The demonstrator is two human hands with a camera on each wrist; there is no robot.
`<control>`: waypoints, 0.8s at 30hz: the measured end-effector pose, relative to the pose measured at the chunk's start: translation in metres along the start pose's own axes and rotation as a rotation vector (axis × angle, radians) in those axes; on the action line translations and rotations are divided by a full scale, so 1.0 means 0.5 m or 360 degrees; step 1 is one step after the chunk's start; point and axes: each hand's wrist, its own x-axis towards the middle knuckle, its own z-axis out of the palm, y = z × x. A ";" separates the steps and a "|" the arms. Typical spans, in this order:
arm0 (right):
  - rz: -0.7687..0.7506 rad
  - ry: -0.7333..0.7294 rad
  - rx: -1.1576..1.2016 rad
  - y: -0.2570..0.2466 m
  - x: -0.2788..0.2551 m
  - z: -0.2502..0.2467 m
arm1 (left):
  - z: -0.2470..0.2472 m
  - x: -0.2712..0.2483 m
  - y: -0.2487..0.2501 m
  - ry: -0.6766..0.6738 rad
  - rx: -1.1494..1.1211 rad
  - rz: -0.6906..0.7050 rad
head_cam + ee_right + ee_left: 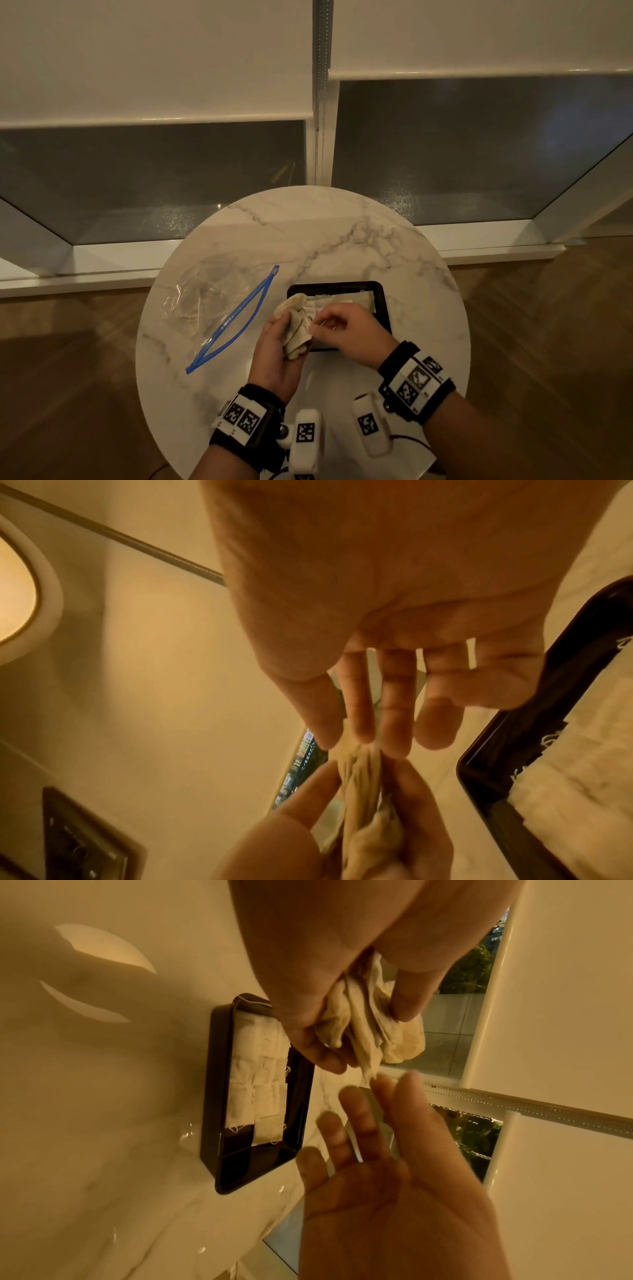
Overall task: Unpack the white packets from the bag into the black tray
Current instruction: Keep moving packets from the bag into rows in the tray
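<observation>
my left hand grips a bunch of white packets just above the near-left corner of the black tray, where other packets already lie in rows. my right hand pinches the edge of one packet in the bunch. they look light, soft and crumply, so i judge an edge pinch best for peeling one free. the bag lies open on the table, left of the tray.

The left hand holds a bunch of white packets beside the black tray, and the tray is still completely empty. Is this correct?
Not quite. The left hand does hold a bunch of white packets beside the black tray, but the tray is not empty: the left wrist view shows rows of packets already lying in it.
</observation>
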 end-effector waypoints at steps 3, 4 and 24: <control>0.0067 0.0079 -0.0086 -0.007 -0.010 0.014 | -0.003 0.000 -0.005 -0.0014 -0.0032 -0.0018; 0.0082 0.0104 -0.0084 -0.009 -0.014 0.016 | -0.003 -0.001 -0.006 -0.0013 -0.0035 -0.0026; 0.0394 0.0118 0.0309 -0.047 -0.052 0.016 | -0.002 -0.013 -0.013 -0.0097 -0.0016 0.0017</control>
